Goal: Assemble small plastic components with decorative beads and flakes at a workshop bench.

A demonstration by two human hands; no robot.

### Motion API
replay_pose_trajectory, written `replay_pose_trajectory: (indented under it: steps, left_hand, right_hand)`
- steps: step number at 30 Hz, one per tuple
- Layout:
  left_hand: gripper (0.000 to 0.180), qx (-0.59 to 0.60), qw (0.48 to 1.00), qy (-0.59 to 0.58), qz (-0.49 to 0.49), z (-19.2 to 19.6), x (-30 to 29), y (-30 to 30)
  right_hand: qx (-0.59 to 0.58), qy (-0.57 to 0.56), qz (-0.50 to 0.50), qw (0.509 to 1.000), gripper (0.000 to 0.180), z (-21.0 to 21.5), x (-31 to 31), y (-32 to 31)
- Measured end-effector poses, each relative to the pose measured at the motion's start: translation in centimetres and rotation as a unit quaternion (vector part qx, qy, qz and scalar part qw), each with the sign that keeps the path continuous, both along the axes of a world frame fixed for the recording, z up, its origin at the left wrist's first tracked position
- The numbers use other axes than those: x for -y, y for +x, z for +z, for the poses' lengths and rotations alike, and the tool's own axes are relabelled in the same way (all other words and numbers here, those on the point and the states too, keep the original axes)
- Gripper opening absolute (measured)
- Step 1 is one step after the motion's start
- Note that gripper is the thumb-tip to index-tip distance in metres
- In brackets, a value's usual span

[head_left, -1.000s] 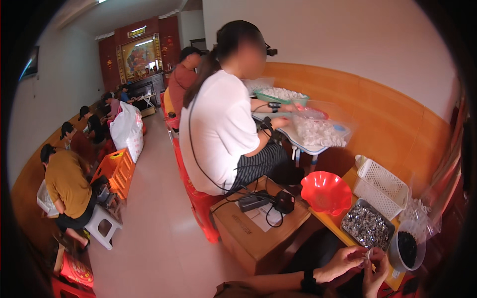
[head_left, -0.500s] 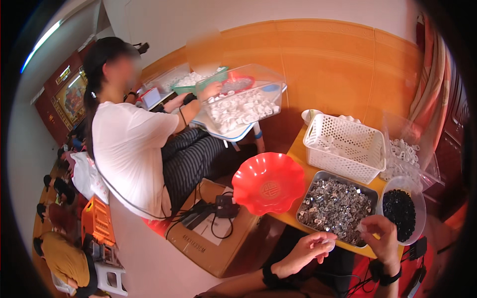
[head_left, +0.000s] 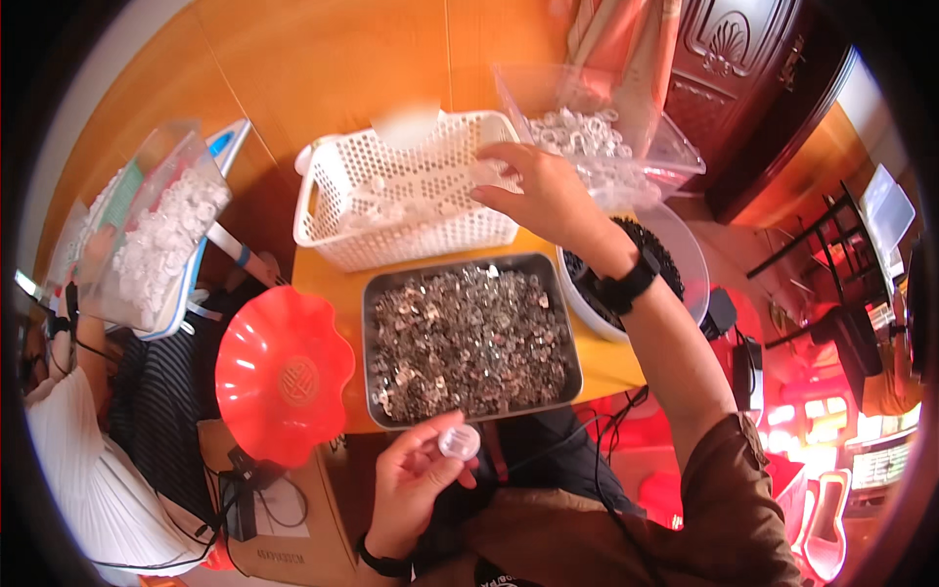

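Small clear round cap | pinched in left hand | right hand closed on pale piece at white basket | metal tray between.

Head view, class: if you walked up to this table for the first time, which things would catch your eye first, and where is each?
The metal tray heaped with small silvery parts fills the middle of the yellow table, with a bright red wavy-edged bowl at its left. Behind it, the right hand reaches to the white perforated basket. Near the lower edge, the left hand holds a small clear round piece.
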State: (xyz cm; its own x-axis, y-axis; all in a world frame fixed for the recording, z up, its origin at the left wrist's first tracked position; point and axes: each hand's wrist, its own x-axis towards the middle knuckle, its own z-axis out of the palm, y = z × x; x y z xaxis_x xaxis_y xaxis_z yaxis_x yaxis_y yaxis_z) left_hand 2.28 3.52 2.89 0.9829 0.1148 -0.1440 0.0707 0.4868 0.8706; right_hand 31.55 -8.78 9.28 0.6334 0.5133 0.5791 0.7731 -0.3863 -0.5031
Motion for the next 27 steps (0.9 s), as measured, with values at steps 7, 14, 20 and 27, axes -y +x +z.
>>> replay_pose_trajectory:
  steps: [7,14,20,27]
  left_hand:
    - [0.049,0.007,0.998,-0.058,0.017,0.0,-0.1,-0.6]
    - [0.042,-0.002,1.000,0.002,-0.016,0.0,1.4,-0.7]
    - [0.039,-0.015,0.998,0.041,-0.037,0.4,3.6,0.0]
    - [0.032,-0.022,0.998,0.035,-0.056,-0.1,4.8,1.1]
  right_hand:
    - [-0.081,-0.013,0.108,0.991,0.028,0.6,3.3,-11.0]
    - [-0.120,0.061,0.212,0.968,0.032,-4.7,6.2,-19.1]
    - [-0.013,0.139,0.163,0.977,0.036,-7.2,8.0,-19.7]
    - [0.160,0.105,0.118,0.975,0.027,-8.3,9.9,-19.4]
